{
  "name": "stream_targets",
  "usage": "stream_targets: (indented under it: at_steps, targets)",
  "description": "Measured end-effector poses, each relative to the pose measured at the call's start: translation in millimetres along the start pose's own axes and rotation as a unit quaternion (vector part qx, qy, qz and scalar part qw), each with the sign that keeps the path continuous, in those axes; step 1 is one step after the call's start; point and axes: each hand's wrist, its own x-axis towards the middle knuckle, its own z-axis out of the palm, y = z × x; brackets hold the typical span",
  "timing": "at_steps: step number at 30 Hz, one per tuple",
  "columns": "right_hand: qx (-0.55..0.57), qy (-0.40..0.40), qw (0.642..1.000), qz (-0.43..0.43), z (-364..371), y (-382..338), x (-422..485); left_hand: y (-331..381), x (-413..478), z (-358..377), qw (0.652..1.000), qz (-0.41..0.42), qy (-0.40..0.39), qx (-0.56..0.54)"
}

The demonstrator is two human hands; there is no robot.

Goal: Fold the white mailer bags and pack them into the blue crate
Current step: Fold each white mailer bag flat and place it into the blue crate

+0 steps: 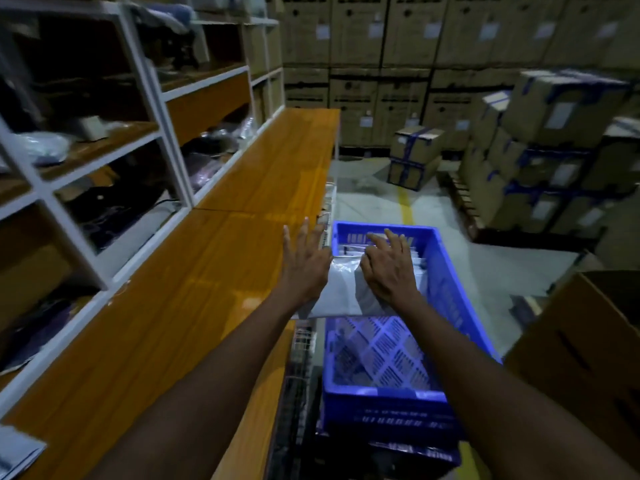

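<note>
A blue crate [453,296] stands to the right of the orange table, with several folded white mailer bags packed upright at its far end [353,247]. A folded white mailer bag [341,289] lies across the crate's left rim between my hands. My left hand [304,261] hovers with straight spread fingers over the table's edge, touching the bag's left side. My right hand [389,266] rests on the bag's right part, fingers loosely bent and reaching toward the packed bags. The near half of the crate shows its bare lattice floor [381,351].
An orange wooden table [194,289] runs along the left, backed by white shelving [104,157] holding dark items. Stacked cardboard boxes [554,150] stand on the right and fill the back wall. A brown box [588,341] sits near right. A bag corner [17,452] lies bottom left.
</note>
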Motion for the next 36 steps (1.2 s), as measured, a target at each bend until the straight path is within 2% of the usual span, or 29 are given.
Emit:
stream_targets:
  at_steps: [6, 12, 17, 21, 26, 30, 32, 34, 36]
  targets:
    - [-0.019, 0.001, 0.998, 0.065, 14, 104, -6, 67, 65, 67, 0.997, 0.039, -0.052, -0.041]
    - [0.001, -0.021, 1.0, 0.009, 74, 161, -12, 77, 73, 133, 0.987, 0.039, -0.152, -0.031]
    - [0.01, -0.079, 0.997, -0.017, 128, 175, -12, 68, 68, 172, 0.973, 0.027, -0.228, 0.017]
    - [0.008, -0.128, 0.992, 0.014, 145, 178, -11, 69, 66, 199, 0.956, 0.02, -0.291, 0.022]
    - [-0.02, -0.28, 0.959, 0.043, 157, 181, -9, 73, 69, 223, 0.941, -0.002, -0.338, 0.038]
    - [-0.046, -0.273, 0.96, 0.05, 168, 180, -11, 73, 73, 231, 0.944, -0.018, -0.33, 0.01]
    - [-0.064, -0.295, 0.951, 0.063, 172, 181, -12, 69, 71, 235, 0.932, -0.018, -0.362, 0.011]
    - [-0.071, -0.304, 0.948, 0.069, 175, 181, -13, 67, 65, 239, 0.913, 0.008, -0.405, 0.049]
    - [-0.064, -0.293, 0.951, 0.076, 174, 180, -14, 68, 60, 241, 0.905, 0.018, -0.416, 0.084]
